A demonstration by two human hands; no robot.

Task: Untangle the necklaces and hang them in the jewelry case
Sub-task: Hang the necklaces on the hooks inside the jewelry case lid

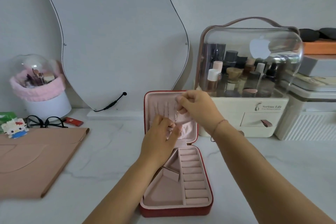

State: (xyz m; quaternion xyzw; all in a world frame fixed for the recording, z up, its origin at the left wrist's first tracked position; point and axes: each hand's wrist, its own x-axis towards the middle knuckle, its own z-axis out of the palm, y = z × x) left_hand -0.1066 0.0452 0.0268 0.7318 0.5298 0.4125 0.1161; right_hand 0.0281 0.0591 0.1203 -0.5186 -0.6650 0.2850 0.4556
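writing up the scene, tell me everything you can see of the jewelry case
The jewelry case is red outside with pale pink, velvety lining. It lies open on the table, base flat, lid upright behind. The base has ring rolls on its right and divided compartments on its left, one divider askew. The lid has a gathered pocket low down. The left hand and right hand hold a necklace before the lid.
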